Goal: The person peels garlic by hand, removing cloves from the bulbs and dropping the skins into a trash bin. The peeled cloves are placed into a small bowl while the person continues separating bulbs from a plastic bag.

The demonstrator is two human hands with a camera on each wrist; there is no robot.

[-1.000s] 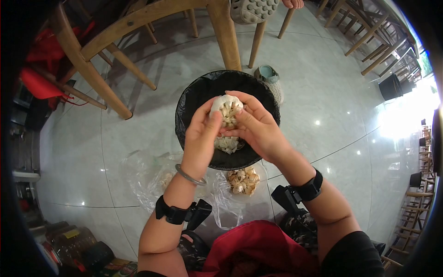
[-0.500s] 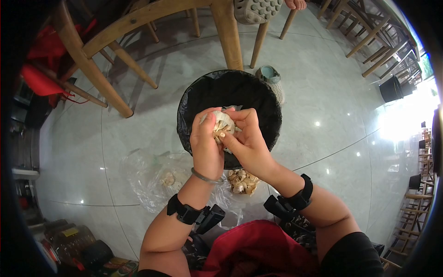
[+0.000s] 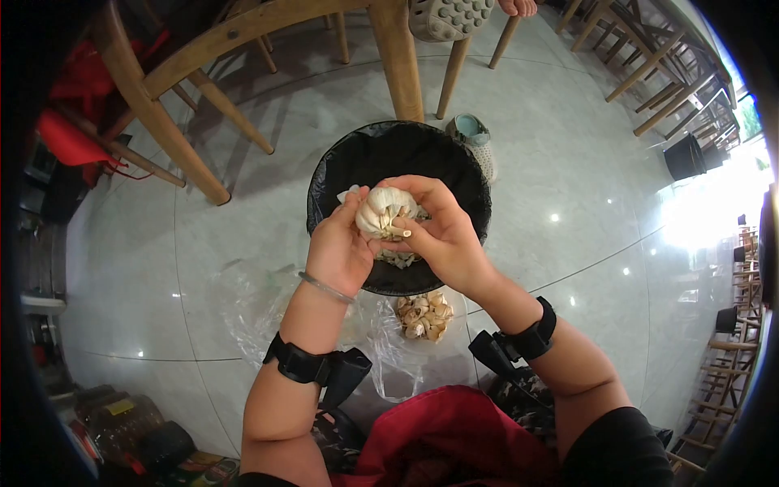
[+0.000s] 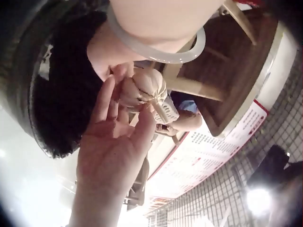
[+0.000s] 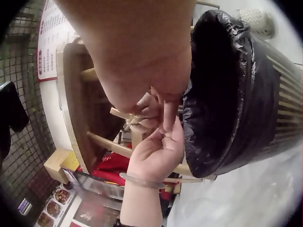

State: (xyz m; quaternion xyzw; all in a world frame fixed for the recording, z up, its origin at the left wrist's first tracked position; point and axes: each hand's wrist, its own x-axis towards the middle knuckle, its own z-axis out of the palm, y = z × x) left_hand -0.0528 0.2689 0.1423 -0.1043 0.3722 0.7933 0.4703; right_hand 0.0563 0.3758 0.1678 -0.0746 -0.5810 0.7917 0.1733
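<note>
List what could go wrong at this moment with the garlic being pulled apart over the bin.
1. Both hands, left hand and right hand, hold the white garlic bulb right above the round black-lined waste bin; a loosened clove could well drop in among the scraps.
2. The clear plastic bag with the pile of cloves lies on the floor beside the bin, so flying skins might land on it.

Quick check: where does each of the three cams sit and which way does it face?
Head: on the head, facing down; shows forearms, left hand and right hand holding a garlic bulb over a black-lined bin.
Left wrist: on the left wrist, looking up past the palm at the bulb.
Right wrist: on the right wrist, looking along the hand at the bin's side.
Shared: all three show the bulb and bin.
</note>
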